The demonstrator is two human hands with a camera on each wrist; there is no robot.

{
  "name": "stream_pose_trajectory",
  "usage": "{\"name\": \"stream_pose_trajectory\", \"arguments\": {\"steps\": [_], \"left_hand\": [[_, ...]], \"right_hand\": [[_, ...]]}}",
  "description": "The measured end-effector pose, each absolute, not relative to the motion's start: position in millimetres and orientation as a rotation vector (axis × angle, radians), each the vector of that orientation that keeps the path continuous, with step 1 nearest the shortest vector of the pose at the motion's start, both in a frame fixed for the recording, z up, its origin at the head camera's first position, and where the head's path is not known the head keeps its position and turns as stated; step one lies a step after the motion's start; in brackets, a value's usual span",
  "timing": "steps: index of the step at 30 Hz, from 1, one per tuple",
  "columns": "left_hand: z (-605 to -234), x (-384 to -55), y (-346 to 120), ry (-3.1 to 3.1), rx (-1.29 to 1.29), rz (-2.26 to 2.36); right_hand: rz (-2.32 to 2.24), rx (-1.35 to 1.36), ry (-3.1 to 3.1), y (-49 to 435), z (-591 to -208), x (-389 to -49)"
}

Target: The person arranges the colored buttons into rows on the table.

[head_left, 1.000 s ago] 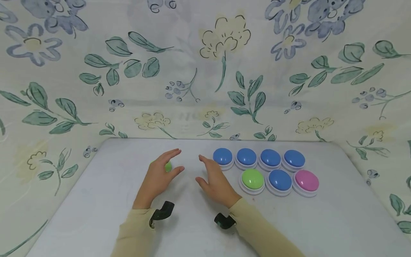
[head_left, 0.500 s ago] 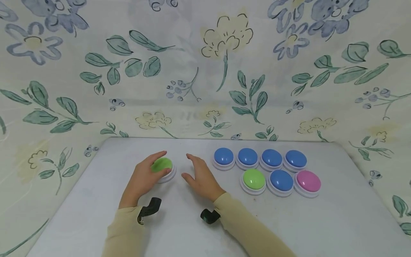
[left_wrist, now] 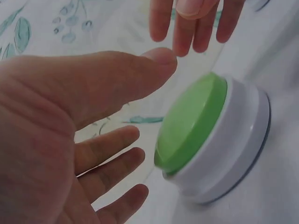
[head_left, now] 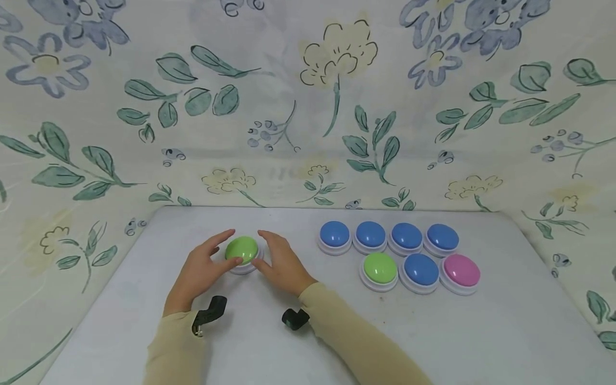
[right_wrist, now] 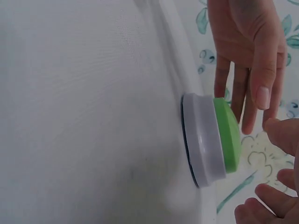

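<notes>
Green dome button on a white base, standing flat on the table, directly between the two hands. Left hand: on the button's left side, fingers straight and spread, thumb tip at the green dome's near edge; the left wrist view shows a gap between palm and button, so no grip; whether the thumb actually touches cannot be told. Right hand: on the button's right side, fingers straight and loosely parted, close beside the base, holding nothing; contact cannot be told. Beyond the right hand, well apart: a row of four blue buttons, and just nearer than that row a second green button, a fifth blue button and a pink button, all on white bases, packed close together. Floral cloth hangs behind the table, beyond both hands.
</notes>
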State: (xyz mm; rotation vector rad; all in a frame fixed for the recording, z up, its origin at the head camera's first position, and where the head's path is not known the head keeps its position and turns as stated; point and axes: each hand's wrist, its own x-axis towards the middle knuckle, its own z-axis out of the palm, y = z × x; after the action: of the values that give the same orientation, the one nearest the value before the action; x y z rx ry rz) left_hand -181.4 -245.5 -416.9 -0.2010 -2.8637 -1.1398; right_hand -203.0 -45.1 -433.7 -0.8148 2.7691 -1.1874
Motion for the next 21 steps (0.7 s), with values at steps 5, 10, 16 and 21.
{"name": "stream_pose_trajectory", "arguments": {"steps": [5, 10, 16, 21], "left_hand": [[-422.6, -182.1, -252.3, -2.863, -0.222, -1.165], [-426.3, -180.8, -257.3, -2.845, -0.228, -1.247], [-434.8, -183.1, -260.2, -2.860, -0.204, -1.285], [-441.5, -184.3, -260.4, -2.871, -0.182, -1.277]], "right_hand": [[-1.146, -0.845, 2.776, -54.6, -438.9, -207.7], [-1.140, -0.865, 2.760, -61.4, -442.2, -211.9], [-1.100, -0.855, 2.759, -64.5, -446.2, -215.8], [-1.086, -0.829, 2.746, -65.8, -449.7, -218.4]]}}
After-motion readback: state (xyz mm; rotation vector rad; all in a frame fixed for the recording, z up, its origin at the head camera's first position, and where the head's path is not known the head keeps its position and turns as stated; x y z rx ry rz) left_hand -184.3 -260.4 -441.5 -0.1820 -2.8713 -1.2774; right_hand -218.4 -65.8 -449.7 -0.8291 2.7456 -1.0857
